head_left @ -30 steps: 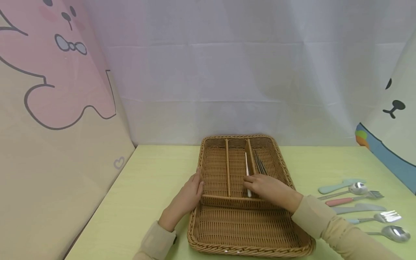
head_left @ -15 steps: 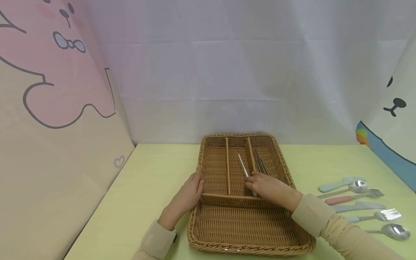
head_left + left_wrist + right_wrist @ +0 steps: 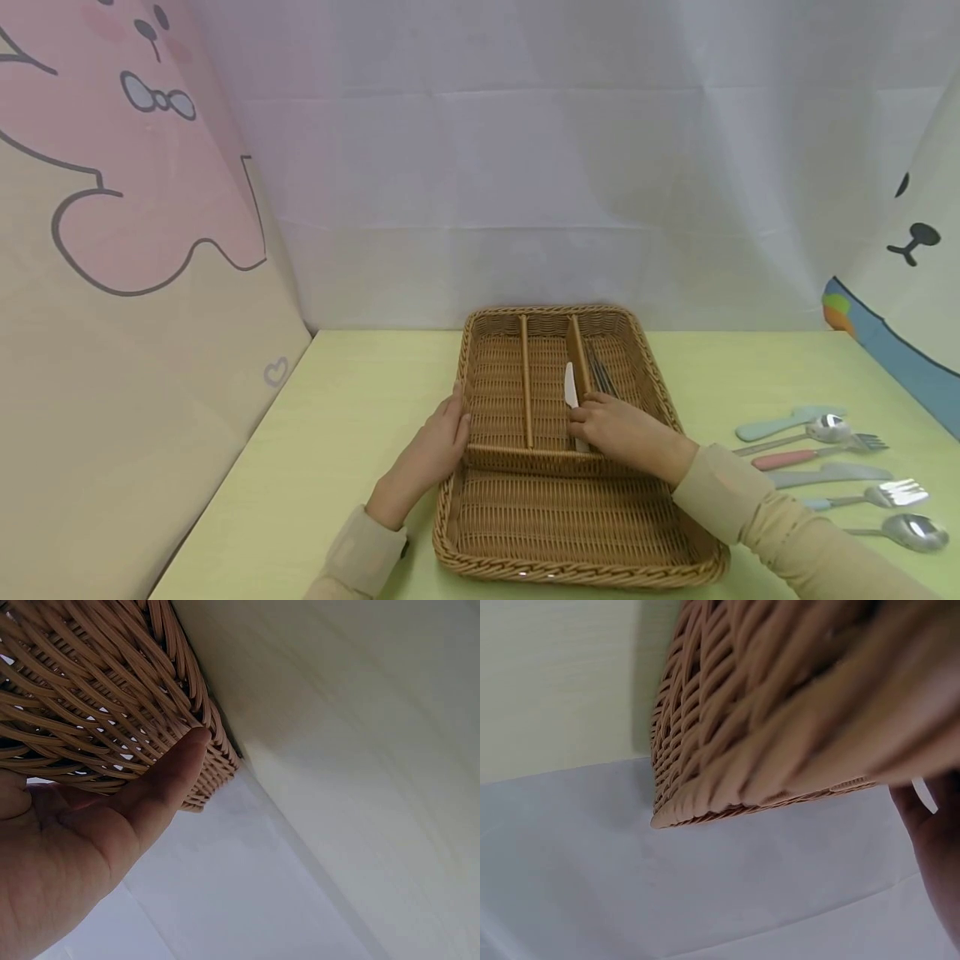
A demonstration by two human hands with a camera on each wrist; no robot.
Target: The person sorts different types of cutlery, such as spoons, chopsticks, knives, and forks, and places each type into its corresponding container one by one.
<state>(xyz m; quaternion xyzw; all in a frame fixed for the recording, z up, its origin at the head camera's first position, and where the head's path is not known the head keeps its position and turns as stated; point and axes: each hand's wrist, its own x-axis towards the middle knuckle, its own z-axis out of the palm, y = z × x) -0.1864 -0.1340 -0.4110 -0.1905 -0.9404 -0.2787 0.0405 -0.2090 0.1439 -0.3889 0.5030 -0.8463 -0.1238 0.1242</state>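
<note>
Toward the right of the pale yellow-green table, six pieces lie outside, apparently left to handle: a silver spoon, a light-blue-handled fork, a grey knife, a pink-handled fork, a second silver spoon and a mint-green knife. Nearer the middle, the left hand holds the side of the brown woven wicker basket, one finger straight. Over the far middle compartment, the right hand pinches a slim white-bladed knife. Dark slim utensils already lie far right inside; the work seems partway.
</note>
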